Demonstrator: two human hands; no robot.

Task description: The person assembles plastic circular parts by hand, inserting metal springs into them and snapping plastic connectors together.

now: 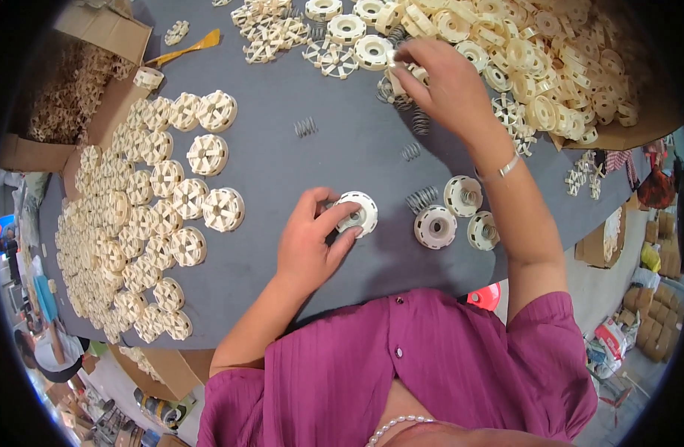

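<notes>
My left hand (pixel 310 242) grips a cream plastic ring housing (pixel 366 214) on the grey table, fingers and thumb over its near side. A coil spring seems to stand in its centre, partly hidden by the fingers. Farther off to the right, my right hand (pixel 450 89) is closed at the edge of the heaped parts, thumb and forefinger bent around a small cream piece whose shape is mostly hidden. Beneath that hand lie coil springs (pixel 421 121). Between the hands sit three more ring housings (pixel 435 227), with a loose spring (pixel 421 199) beside them.
Rows of assembled spoked discs (pixel 224 209) cover the table's left side. A large heap of cream rings (pixel 536 59) spills from a cardboard box at the far right. Spoked pieces (pixel 263 30) lie at the back. Another carton (pixel 73 89) of parts stands far left, near a yellow strip (pixel 185 49).
</notes>
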